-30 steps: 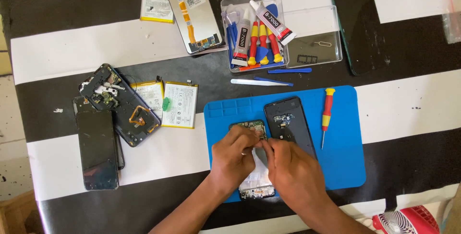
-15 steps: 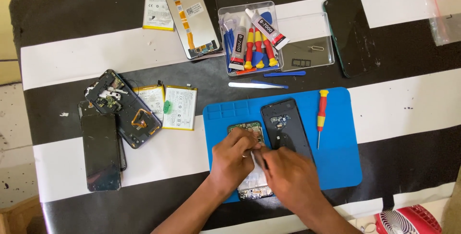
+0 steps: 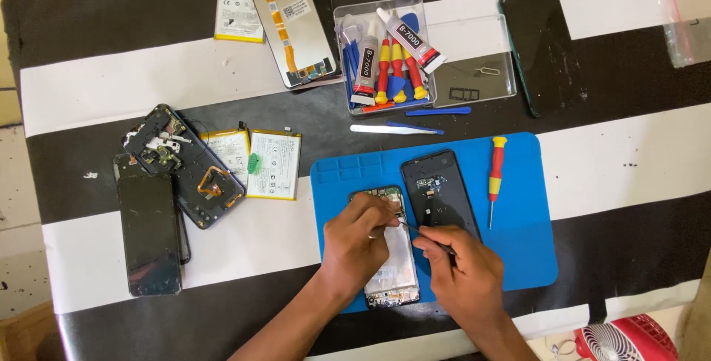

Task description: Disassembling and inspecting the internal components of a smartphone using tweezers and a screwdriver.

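An opened phone [image 3: 398, 261] with its back removed lies on the blue work mat [image 3: 526, 242]. My left hand [image 3: 359, 242] rests on the phone's left edge and holds it down, fingers curled near its top. My right hand [image 3: 463, 276] pinches a thin metal tool [image 3: 415, 229] whose tip points at the phone's upper inside. A black phone back cover [image 3: 442, 192] lies on the mat just to the right of the opened phone. A red and yellow screwdriver [image 3: 495, 172] lies on the mat further right.
A clear plastic box [image 3: 385, 54] holds glue tubes and small tools. Two batteries [image 3: 255, 165], a stripped phone frame [image 3: 181, 165] and a dark phone [image 3: 148, 231] lie at the left. A screen panel [image 3: 290, 24], another battery [image 3: 238, 7] and a black phone [image 3: 541, 50] lie at the back.
The view has shifted slightly. Both hands stay on the opened phone, with only small movements of the fingers and the tool tip.
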